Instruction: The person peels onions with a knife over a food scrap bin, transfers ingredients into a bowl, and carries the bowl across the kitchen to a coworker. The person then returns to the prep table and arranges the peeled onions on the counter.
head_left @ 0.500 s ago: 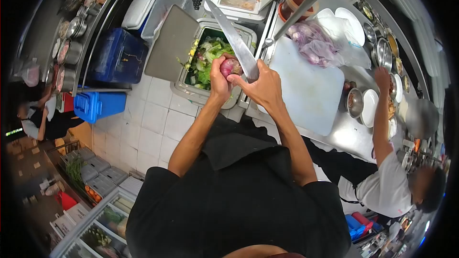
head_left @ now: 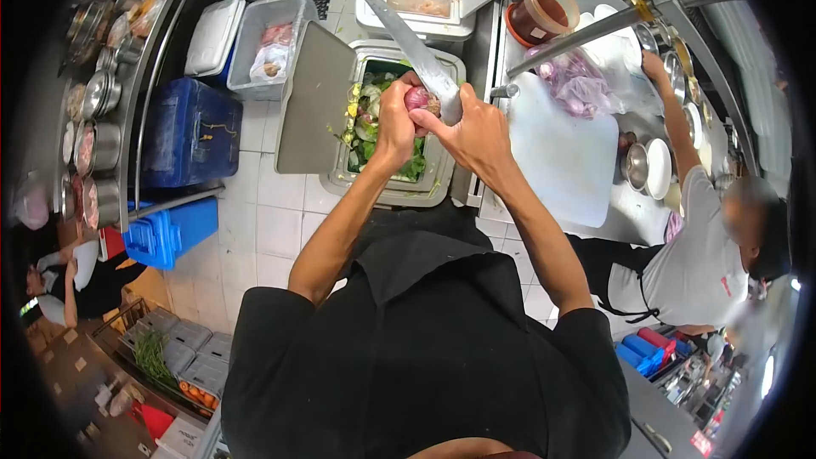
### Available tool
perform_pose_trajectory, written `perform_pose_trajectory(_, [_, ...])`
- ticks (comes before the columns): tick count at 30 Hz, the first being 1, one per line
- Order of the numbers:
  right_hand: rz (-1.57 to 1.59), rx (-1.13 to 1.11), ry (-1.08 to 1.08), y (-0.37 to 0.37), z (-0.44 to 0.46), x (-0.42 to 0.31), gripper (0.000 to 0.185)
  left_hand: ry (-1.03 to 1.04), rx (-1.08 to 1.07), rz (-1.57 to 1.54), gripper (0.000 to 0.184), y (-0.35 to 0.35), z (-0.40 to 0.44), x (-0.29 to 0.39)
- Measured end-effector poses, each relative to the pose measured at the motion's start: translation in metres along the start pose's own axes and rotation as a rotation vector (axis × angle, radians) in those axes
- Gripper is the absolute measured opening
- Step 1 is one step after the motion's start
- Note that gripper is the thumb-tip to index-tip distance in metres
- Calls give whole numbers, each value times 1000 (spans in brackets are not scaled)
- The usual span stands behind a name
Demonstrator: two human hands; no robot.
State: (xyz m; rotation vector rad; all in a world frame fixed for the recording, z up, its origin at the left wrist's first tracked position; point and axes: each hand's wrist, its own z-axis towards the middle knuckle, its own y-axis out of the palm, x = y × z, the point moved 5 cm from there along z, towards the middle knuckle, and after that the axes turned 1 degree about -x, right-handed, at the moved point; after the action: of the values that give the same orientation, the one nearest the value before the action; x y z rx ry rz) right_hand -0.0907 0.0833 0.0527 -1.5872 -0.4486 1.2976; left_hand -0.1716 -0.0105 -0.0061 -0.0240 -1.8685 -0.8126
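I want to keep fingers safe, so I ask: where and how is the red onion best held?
Probably by its left side: cup the red onion from the left, as the left hand does. Its body is rounded, and the knife, in the right hand, lies to its upper right.

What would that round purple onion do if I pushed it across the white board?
The onion would likely roll on the white board, since it looks round. It should feel firm, not floppy, as it looks plump in the left hand. Its smooth-looking skin might make it a bit slippery.
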Motion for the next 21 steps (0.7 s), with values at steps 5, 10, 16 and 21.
perform_pose_trajectory(5, [9, -57, -14, 2, 11, 1, 77, -299, -172, 5, 36, 0, 16, 0])
perform_pose_trajectory(10, [25, -94, 39, -7, 14, -1, 78, -405, -291, 64, 37, -2, 25, -1])
perform_pose_trajectory(16, [43, -120, 4, -5, 18, -1, 83, -491, -400, -240, 36, -2, 29, -17])
perform_pose_trajectory(21, [150, -158, 104, 3, 13, 12, 78, -257, -176, -148, 31, 0, 24, -25])
